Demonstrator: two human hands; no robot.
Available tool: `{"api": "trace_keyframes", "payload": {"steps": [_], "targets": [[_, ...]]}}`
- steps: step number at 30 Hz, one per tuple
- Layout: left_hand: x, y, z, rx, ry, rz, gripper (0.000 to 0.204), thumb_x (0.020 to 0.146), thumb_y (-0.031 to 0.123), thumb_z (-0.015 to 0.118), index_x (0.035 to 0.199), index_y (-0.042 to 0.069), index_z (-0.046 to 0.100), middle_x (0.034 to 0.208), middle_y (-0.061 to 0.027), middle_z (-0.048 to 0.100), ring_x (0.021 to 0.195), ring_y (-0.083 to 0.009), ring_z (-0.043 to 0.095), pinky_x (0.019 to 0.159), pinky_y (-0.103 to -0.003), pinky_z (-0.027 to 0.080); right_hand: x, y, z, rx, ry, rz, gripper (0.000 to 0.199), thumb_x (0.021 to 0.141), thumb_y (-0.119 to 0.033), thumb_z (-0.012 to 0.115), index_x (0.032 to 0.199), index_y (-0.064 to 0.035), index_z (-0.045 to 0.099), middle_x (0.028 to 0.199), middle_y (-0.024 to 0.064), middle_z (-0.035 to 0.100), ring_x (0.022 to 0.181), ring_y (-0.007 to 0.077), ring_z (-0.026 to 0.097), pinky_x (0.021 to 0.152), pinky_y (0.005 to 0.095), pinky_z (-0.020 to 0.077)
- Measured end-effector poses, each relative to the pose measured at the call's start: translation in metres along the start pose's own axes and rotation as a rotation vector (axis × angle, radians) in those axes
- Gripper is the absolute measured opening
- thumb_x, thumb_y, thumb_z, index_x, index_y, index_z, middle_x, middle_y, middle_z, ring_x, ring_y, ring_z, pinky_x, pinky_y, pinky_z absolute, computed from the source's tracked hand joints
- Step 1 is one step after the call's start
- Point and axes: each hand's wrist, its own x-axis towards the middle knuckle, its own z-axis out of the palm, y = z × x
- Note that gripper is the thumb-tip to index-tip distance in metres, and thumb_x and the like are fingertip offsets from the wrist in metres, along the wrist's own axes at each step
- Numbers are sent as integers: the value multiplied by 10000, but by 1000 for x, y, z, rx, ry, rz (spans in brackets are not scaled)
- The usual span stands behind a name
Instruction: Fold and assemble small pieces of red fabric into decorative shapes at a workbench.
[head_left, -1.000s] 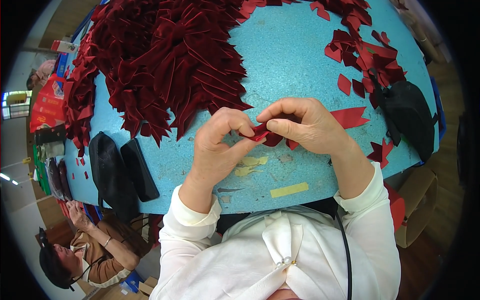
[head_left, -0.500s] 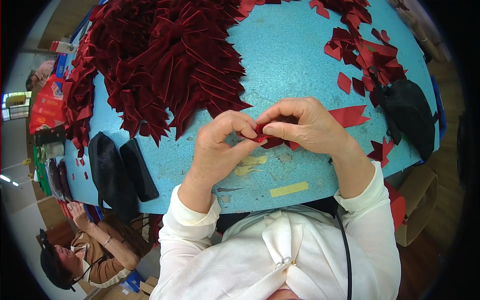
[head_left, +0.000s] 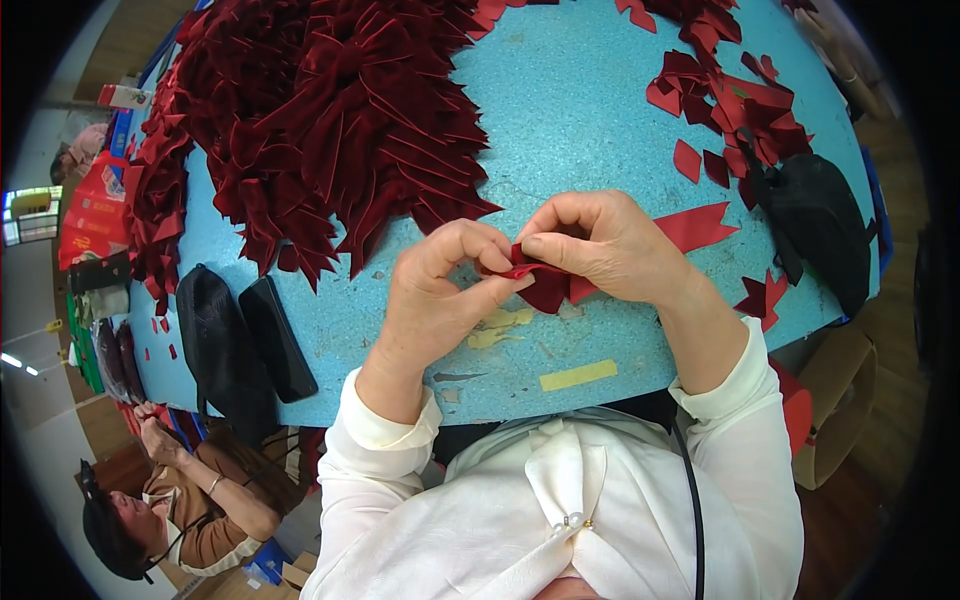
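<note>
Over the near part of the table, both my hands pinch one red velvet ribbon (head_left: 545,290). My left hand (head_left: 440,290) grips its left end between thumb and fingertips. With thumb and bent fingers, my right hand (head_left: 610,245) closes on the folded part beside it. A notched red tail (head_left: 698,229) sticks out to the right from behind my right hand, and a darker fold hangs below the fingers. Beyond my hands lies a large heap of dark red velvet bows (head_left: 350,130).
Loose red ribbon pieces (head_left: 740,110) lie at the far right beside a black pouch (head_left: 815,225). At left, a black phone (head_left: 277,338) rests next to a black mesh case (head_left: 225,350). Yellow tape (head_left: 578,376) sticks to the blue table (head_left: 570,100). Another person (head_left: 190,490) sits at lower left.
My right thumb and fingers have shifted slightly on the ribbon, and more of its dark fold shows below them. My left hand has hardly moved.
</note>
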Motion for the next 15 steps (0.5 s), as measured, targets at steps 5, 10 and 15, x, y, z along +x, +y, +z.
{"api": "trace_keyframes", "payload": {"steps": [5, 10, 15], "targets": [[1, 3, 2, -43, 38, -73, 218, 768, -90, 717, 863, 47, 577, 977, -53, 605, 910, -113, 580, 834, -247, 482, -1, 2, 4, -283, 84, -274, 73, 866, -80, 674, 893, -16, 696, 735, 8, 642, 601, 60, 545, 516, 220, 435], [2, 2, 4, -118, 125, -159, 188, 808, -59, 708, 925, 21, 585, 993, -51, 615, 916, -106, 582, 833, -241, 480, 1, 6, 6, -432, 145, -438, 61, 838, -68, 689, 884, -30, 699, 736, 37, 650, 606, 95, 570, 531, 237, 450], [2, 4, 8, -178, 200, -181, 250, 800, 39, 754, 1026, 8, 652, 930, -27, 676, 821, -77, 618, 700, -210, 502, 3, 10, 4, -427, 159, -531, 56, 838, -72, 692, 877, -32, 698, 740, 34, 648, 628, 109, 585, 553, 243, 463]]}}
